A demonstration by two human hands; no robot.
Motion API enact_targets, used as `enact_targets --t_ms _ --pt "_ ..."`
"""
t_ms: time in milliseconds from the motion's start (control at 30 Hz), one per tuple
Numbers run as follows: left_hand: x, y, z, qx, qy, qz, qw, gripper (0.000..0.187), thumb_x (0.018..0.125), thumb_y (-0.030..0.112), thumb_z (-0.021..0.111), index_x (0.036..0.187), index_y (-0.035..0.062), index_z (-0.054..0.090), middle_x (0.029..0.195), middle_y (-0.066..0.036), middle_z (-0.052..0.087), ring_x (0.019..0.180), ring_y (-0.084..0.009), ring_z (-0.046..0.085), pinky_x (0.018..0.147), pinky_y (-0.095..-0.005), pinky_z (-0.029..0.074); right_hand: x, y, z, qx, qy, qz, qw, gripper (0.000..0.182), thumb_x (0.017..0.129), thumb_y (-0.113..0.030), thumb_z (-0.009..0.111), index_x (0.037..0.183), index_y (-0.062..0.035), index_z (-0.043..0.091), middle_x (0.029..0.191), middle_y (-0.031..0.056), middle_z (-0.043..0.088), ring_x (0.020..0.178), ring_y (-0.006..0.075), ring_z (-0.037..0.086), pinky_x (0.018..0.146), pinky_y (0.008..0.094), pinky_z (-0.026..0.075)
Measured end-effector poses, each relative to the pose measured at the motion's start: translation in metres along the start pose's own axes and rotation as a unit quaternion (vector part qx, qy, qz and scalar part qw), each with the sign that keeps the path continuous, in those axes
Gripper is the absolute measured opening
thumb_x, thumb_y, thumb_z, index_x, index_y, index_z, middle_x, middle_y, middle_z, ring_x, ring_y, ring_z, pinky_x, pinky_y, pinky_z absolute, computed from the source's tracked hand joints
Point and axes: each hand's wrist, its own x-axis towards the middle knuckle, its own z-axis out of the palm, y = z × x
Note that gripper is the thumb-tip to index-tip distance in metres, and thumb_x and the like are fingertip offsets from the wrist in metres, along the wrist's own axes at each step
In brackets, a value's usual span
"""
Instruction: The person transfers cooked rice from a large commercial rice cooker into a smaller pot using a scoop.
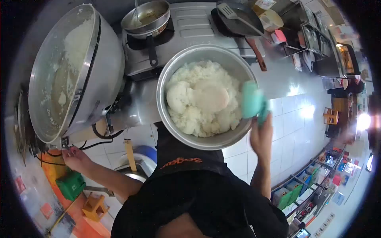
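A round metal pot [162, 85] full of cooked white rice [208, 97] sits in front of me, the rice heaped in lumps. My right hand [262, 137] is closed around a teal plastic scoop [252, 100], blurred by motion at the pot's right rim. On the left, a large rice cooker [109, 67] leans with its mouth towards me, and rice clings to its inside wall. My left hand [76, 158] has its fingers closed at the cooker's lower rim, by a small metal latch [64, 142].
Behind the pot is a stove [194, 23] with a small saucepan [162, 16] and a dark frying pan [240, 18] with a slotted turner [228, 11]. Black cables [107, 139] hang under the cooker. A wooden stool [95, 208] stands at lower left.
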Motion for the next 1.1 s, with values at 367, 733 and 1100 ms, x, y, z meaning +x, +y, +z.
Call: enact_targets --t_ms 367,733,1100 --pt "-0.109 0.013 0.062 0.06 0.022 -0.005 0.998 0.035 0.095 0.018 0.043 0.122 -0.0033 0.05 0.111 -0.009 0.054 0.099 -0.0195 0.05 0.081 -0.0313 0.044 -0.006 -0.034 0.001 -0.077 -0.106 -0.053 0.99 0.054 0.092 -0.014 0.054 0.143 -0.0176 0.037 0.07 0.0194 0.064 0.057 0.0356 0.062 0.054 0.0447 0.047" --pt "-0.265 -0.048 0.116 0.377 -0.38 -0.132 0.834 0.037 0.097 0.03 0.048 0.12 0.0047 0.061 0.105 -0.006 0.061 0.09 -0.015 0.058 0.08 -0.031 0.046 0.094 -0.01 0.059 -0.164 -0.047 -0.076 0.982 0.05 0.092 -0.019 0.051 0.14 -0.0151 0.039 0.066 0.0206 0.062 0.059 0.0381 0.063 0.056 0.0492 0.05" --pt "-0.29 -0.062 0.118 0.296 -0.414 -0.294 0.809 0.026 0.089 0.012 0.064 0.111 -0.0018 0.064 0.088 -0.006 0.066 0.075 -0.0097 0.062 0.067 -0.0223 0.054 0.011 -0.03 -0.015 -0.274 -0.244 -0.029 0.93 0.05 0.091 -0.017 0.052 0.139 -0.0247 0.041 0.071 0.0165 0.065 0.062 0.0339 0.065 0.056 0.0461 0.052"
